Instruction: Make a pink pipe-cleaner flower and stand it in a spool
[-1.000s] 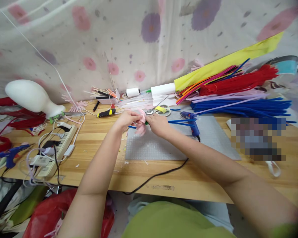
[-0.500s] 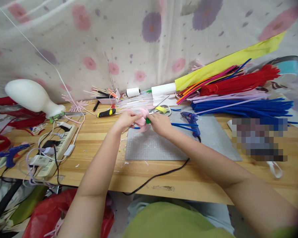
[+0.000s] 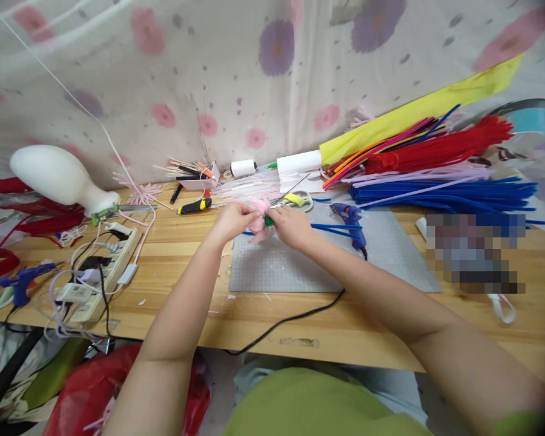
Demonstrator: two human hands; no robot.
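Note:
A pink flower-like piece (image 3: 258, 225) with a green part (image 3: 268, 220) at its right side is held between my hands, above the upper left of the grey cutting mat (image 3: 295, 266). My left hand (image 3: 232, 221) pinches the pink petals from the left. On the right, my right hand (image 3: 292, 225) has its fingers closed round the green part. Blue pipe cleaners (image 3: 338, 230) stick out to the right from behind my right hand. Scissors (image 3: 306, 200) with a yellow piece on them lie just beyond it.
A blue glue gun (image 3: 352, 224) lies on the mat. Bundles of blue (image 3: 440, 197) and red pipe cleaners (image 3: 440, 148) lie at the back right. At left are a white foam head (image 3: 54, 175), a power strip (image 3: 111, 266) and another glue gun (image 3: 25, 283). A black cable (image 3: 286, 321) crosses the front.
The pink piece has turned slightly, and its petals show differently between my fingers. Both hands have stayed in nearly the same place.

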